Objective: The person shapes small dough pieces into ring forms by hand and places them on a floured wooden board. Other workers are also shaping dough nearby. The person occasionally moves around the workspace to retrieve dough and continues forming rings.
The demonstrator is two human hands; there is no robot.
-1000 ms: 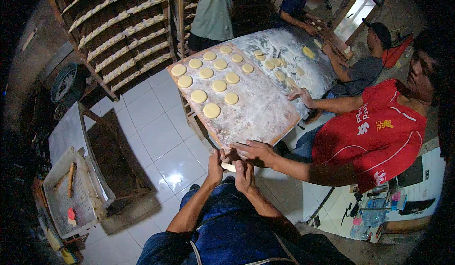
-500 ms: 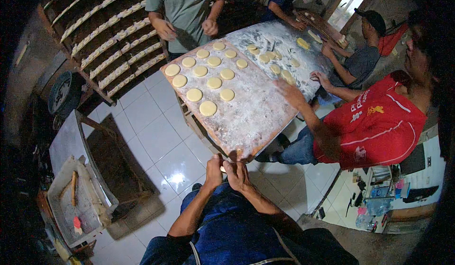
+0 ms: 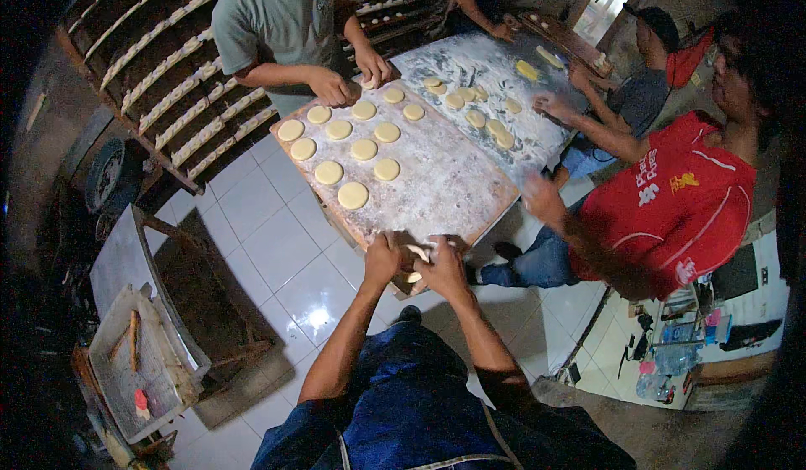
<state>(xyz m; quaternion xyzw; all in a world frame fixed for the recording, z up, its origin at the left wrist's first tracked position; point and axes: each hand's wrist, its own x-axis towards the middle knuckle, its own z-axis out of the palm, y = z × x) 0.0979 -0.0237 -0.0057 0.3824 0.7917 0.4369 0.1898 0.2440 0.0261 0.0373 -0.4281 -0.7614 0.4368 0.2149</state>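
At the near edge of the floured wooden board [image 3: 445, 193], my left hand [image 3: 384, 258] and my right hand [image 3: 442, 266] are a short way apart with curled fingers. A pale strip of dough [image 3: 417, 252] stretches between them, gripped at either end. Just below it, close to my right hand, shows a small pale piece of dough [image 3: 413, 277]; what supports it is hard to make out. Flat round dough discs [image 3: 353, 195] lie in loose rows over the board's left and far part.
A co-worker in a grey shirt [image 3: 260, 33] has both hands at the board's far left edge. Another in a red shirt [image 3: 672, 201] stands at the right. Beyond lies a floured table [image 3: 470, 63] with more discs. Shelves of dough [image 3: 168, 75] and a plastic tray [image 3: 159, 361] are at left.
Both my hands have moved forward to the board's edge and apart, with dough stretched between them. The grey-shirted co-worker has reached down to the board; the red-shirted one's hands have shifted.
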